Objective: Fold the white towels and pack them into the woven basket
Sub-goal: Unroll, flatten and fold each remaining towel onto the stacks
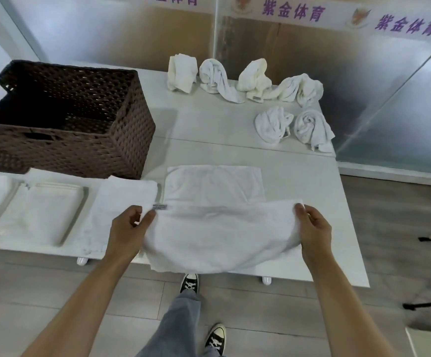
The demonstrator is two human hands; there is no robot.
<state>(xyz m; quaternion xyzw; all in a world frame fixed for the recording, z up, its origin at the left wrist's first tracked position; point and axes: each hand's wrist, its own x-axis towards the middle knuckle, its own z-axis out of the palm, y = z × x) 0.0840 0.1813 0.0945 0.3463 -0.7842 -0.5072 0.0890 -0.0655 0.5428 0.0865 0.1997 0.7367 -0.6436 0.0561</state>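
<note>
A white towel [222, 228] lies spread on the white table [312, 191] in front of me, its near half lifted and doubled over toward the far edge. My left hand [129, 228] pinches its near-left corner beside a small grey label. My right hand [312, 228] pinches the near-right corner. A dark brown woven basket [85, 140] stands at the table's left back, its inside dark. Folded white towels [41, 212] lie in front of the basket at the left. Several crumpled white towels [273, 83] sit at the table's far side.
The table's right edge drops to a grey wood-look floor. A frosted glass panel [402, 99] stands to the right, and a wall with purple lettering is behind. Black stand legs [428, 304] lie on the floor at the right. My feet are below the table's front edge.
</note>
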